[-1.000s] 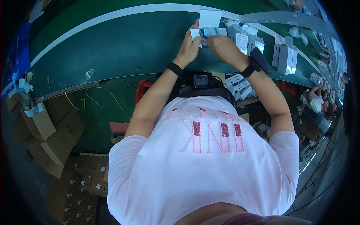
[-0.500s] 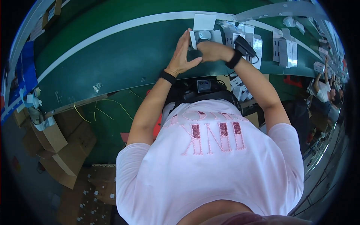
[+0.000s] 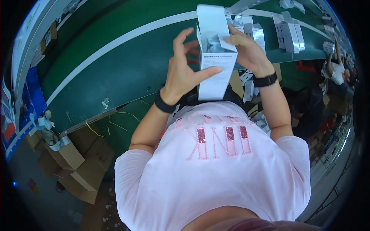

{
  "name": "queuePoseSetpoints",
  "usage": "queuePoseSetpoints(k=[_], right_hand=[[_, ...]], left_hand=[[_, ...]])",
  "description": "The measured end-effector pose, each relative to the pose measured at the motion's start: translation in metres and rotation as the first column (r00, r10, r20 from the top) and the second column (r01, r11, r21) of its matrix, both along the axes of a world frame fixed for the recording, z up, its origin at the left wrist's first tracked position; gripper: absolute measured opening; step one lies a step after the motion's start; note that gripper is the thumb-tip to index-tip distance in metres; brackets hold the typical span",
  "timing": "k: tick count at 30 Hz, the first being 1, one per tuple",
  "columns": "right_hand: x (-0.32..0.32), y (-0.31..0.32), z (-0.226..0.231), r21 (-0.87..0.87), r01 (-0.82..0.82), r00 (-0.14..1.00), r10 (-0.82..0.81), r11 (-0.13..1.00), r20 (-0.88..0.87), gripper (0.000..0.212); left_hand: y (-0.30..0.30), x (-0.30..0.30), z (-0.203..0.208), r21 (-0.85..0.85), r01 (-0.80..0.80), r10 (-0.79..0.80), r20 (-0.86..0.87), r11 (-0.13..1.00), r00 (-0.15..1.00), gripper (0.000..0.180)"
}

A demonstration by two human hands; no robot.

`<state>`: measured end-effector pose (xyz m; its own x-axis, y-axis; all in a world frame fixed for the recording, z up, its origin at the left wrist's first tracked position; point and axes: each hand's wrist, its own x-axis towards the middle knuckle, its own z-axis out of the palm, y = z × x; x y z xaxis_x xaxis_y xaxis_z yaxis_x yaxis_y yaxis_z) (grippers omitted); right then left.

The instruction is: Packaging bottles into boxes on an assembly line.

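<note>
A tall white carton [image 3: 217, 75] is raised in front of my chest, its top open and its long flap [image 3: 212, 19] standing up at the back. Inside the opening sits a pale bluish rounded object [image 3: 213, 43], partly hidden by a side flap. My left hand [image 3: 183, 63] holds the carton from the left, thumb across its printed front and the other fingers curved beside it. At the upper right edge, my right hand [image 3: 248, 52] grips the carton, with fingers and thumb at the right flap. Both wrists wear black bands.
Several open white cartons [image 3: 289, 34] stand on the green bench [image 3: 115, 73] to the right, near plastic-wrapped items [image 3: 239, 21]. Brown cardboard boxes [image 3: 79, 173] lie at lower left. A white rail [image 3: 127, 32] crosses the bench. Another person [image 3: 337, 71] is at far right.
The carton has come up off the bench toward me, its front now visible. My right hand has moved from its opening to its right edge, and my left thumb onto its front.
</note>
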<state>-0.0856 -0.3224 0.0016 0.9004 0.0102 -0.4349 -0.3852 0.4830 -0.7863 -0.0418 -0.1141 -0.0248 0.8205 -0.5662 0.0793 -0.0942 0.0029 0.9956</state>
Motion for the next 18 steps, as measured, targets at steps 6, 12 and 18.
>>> queuePoseSetpoints(k=[6, 12, 18], right_hand=[[-0.036, 0.018, 0.028, -0.296, -0.153, 0.983, 0.177, 0.943, 0.056, 0.054], [-0.055, 0.035, 0.036, -0.479, 0.021, 0.939, 0.147, 0.878, 0.312, 0.033], [-0.066, 0.019, 0.048, -0.711, -0.001, 0.916, 0.285, 0.704, 0.281, 0.031]], left_hand=[[0.020, -0.015, 0.010, -0.012, 0.193, -0.193, 0.016, 0.981, 0.981, 0.060], [0.021, -0.013, 0.008, -0.053, 0.209, -0.215, -0.132, 0.976, 0.968, 0.075], [0.007, -0.008, 0.014, -0.070, 0.247, -0.256, -0.218, 0.967, 0.942, 0.085]])
